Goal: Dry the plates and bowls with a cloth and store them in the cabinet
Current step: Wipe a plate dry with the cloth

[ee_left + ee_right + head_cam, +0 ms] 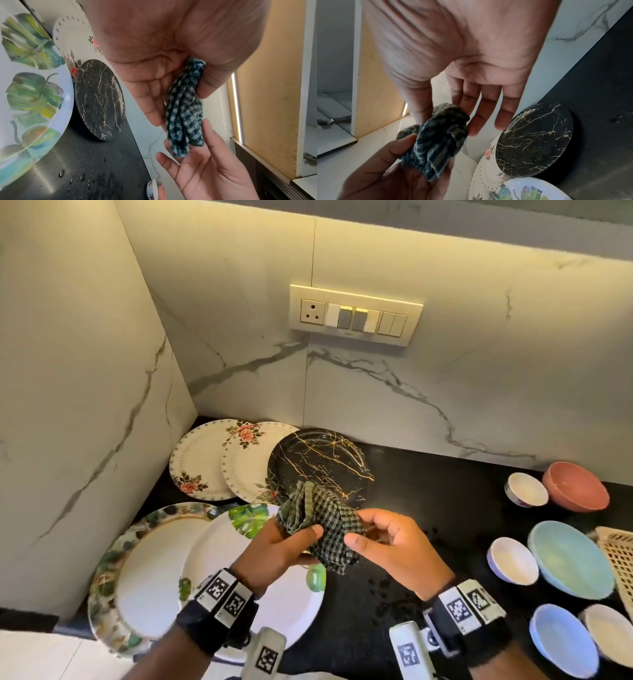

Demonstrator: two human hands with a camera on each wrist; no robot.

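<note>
A green-and-black checked cloth (325, 529) is bunched up above the black counter (445, 508). My left hand (298, 539) grips it, the thumb pressing the folds (185, 115) against the fingers. My right hand (363, 529) is at the cloth's free end (440, 142), fingers nearly straight and the thumb touching the fabric. A black plate with gold veins (318, 460) leans on two floral plates (198, 460) at the back. Two leaf-patterned plates (222, 570) lie below my left hand. Several bowls stand at the right, among them a pink one (575, 486) and a light blue one (572, 559).
Water drops (387, 594) speckle the counter in front of my hands. A woven basket (620, 559) sits at the right edge. Marble walls close the left side and the back, with a switch panel (352, 314). An open cabinet door (267, 81) shows above in the wrist views.
</note>
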